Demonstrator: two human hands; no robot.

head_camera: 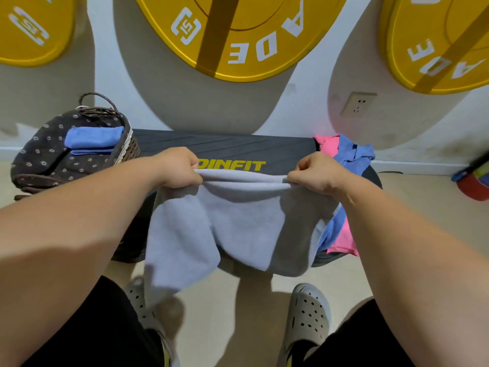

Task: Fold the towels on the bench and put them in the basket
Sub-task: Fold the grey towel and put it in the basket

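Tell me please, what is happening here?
A person is folding a grey towel over the bench. The left hand and the right hand each pinch its top edge, and the rest hangs down toward the floor. One blue towel lies folded in the basket at the left. A pile of pink and blue towels waits unfolded at the bench's right end.

We log the grey towel point(238, 223) covering most of the bench point(225, 144) and part of its yellow lettering point(232, 165). Fingertips of left hand point(177, 168) and right hand point(315, 172) are buried in the fold. The towel's lower left corner is blurred. The red-and-blue object point(473, 178) is cut off by the right edge and unidentifiable.
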